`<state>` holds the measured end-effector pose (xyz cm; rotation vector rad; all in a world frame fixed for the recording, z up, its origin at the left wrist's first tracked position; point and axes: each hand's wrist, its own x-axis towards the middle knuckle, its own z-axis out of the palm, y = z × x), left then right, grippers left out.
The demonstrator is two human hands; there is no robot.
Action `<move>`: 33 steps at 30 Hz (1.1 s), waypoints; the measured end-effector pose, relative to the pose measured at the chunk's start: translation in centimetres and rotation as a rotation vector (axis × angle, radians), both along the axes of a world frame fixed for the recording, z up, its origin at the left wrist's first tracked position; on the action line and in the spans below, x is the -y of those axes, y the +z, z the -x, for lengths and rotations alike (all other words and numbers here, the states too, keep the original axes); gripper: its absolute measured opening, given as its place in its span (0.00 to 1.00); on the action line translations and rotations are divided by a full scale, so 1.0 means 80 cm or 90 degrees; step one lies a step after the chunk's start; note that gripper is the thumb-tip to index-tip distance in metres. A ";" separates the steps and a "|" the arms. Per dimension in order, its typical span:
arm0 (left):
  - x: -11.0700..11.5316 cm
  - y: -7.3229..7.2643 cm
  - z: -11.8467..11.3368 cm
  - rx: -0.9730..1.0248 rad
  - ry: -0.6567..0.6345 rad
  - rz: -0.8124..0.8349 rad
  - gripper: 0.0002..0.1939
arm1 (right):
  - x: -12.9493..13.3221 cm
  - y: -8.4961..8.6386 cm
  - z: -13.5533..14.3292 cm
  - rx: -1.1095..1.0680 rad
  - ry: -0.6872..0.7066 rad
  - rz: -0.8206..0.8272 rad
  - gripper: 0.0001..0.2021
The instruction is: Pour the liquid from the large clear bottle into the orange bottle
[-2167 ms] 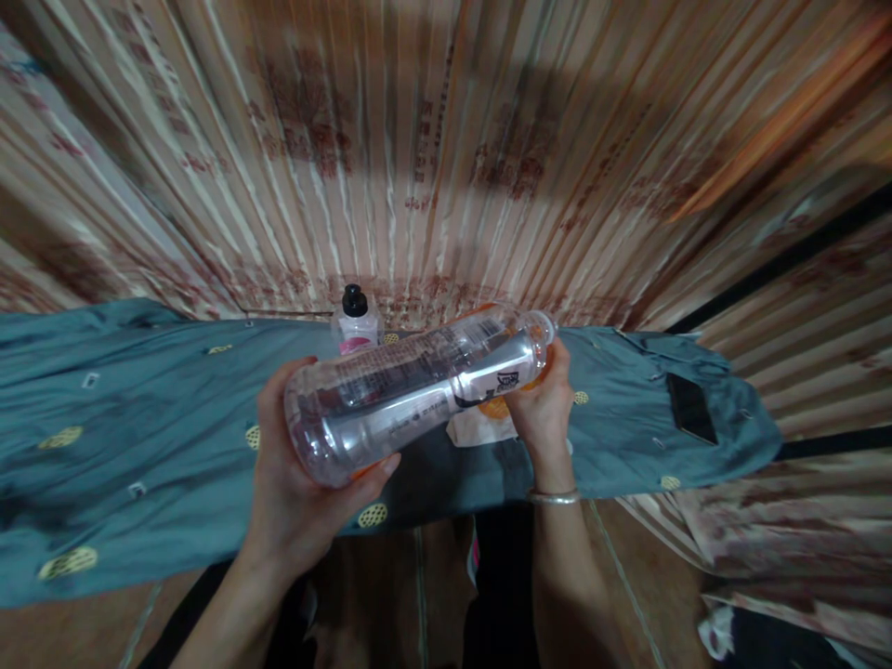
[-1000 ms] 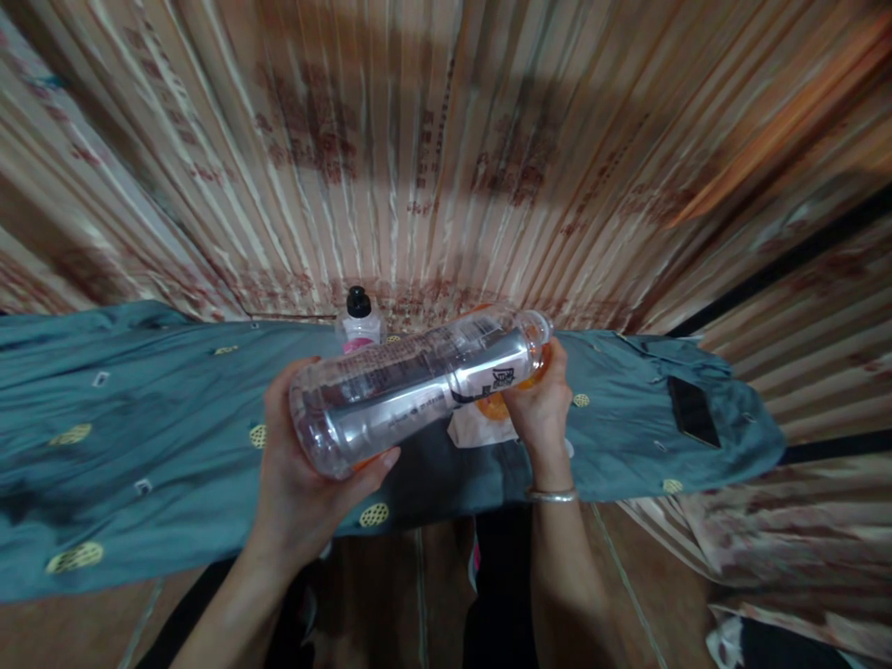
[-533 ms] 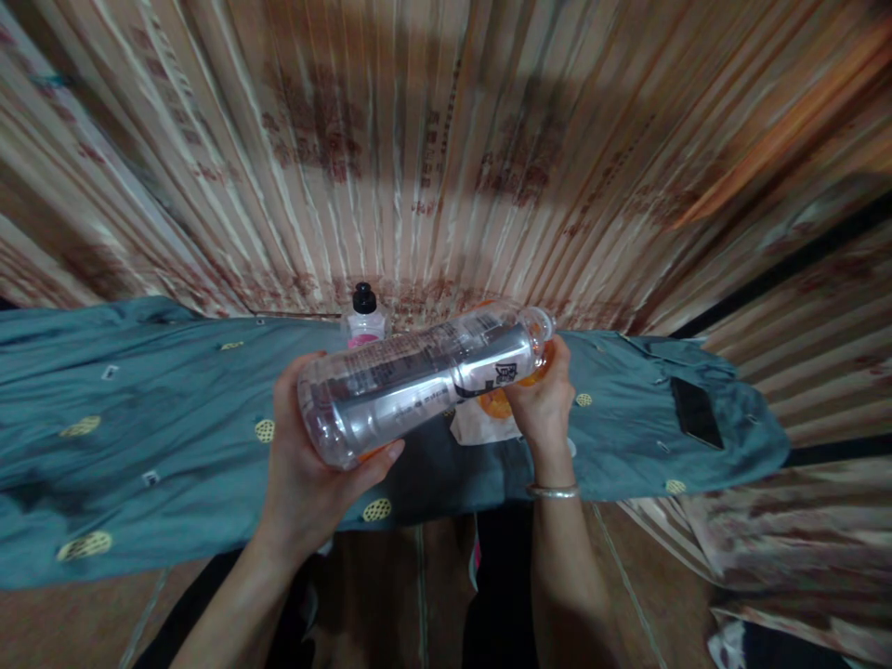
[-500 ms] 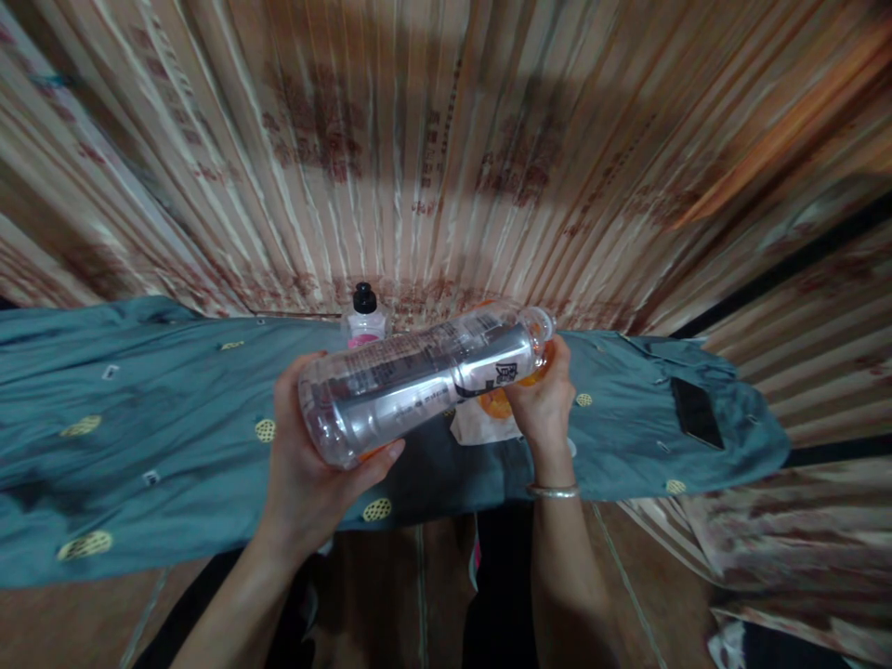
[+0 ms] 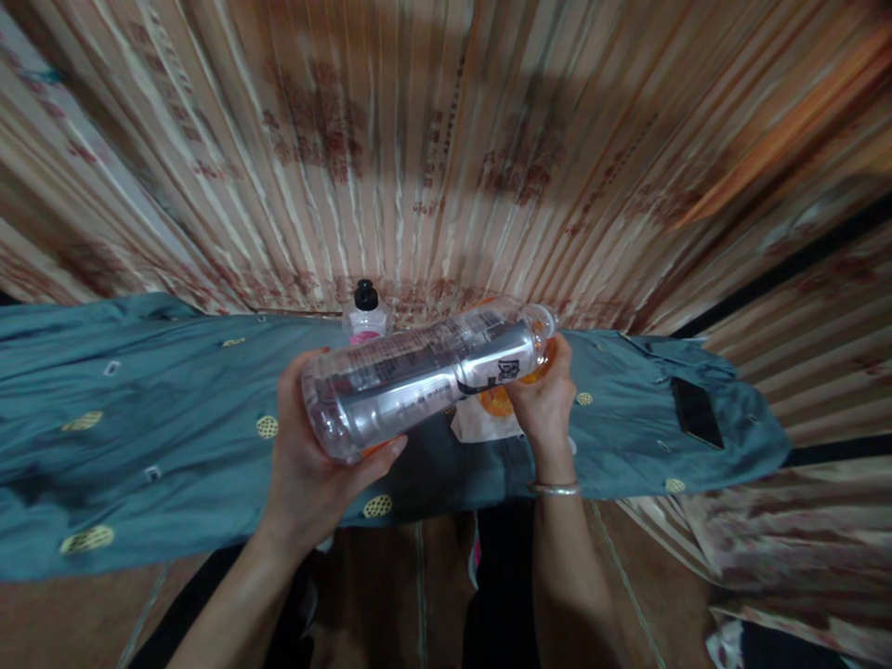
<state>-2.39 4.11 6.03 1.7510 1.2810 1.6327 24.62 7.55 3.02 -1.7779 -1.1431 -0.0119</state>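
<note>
Above the teal cloth (image 5: 174, 437), both hands grip a silver-labelled bottle (image 5: 425, 376), print unreadable.

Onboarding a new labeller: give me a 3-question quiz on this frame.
1. True or false: the clear bottle stands upright on the cloth.
2. Which hand is at the bottle's neck end? A) left hand B) right hand C) neither
3. Fill in: the dark phone lies on the cloth to the person's ____.

Key:
1. False. Both hands hold it on its side above the cloth.
2. B. The right hand is at the neck; the left hand cups the base.
3. Right.
</note>
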 end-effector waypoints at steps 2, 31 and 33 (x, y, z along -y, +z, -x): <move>0.000 0.000 0.000 -0.002 -0.001 0.001 0.40 | 0.000 -0.001 0.000 0.004 0.000 -0.003 0.40; 0.000 0.003 0.001 -0.008 -0.003 -0.012 0.42 | -0.001 0.001 0.002 0.003 0.002 -0.002 0.41; 0.001 0.004 0.000 -0.003 -0.008 0.000 0.41 | -0.001 0.000 0.002 0.005 0.000 0.004 0.41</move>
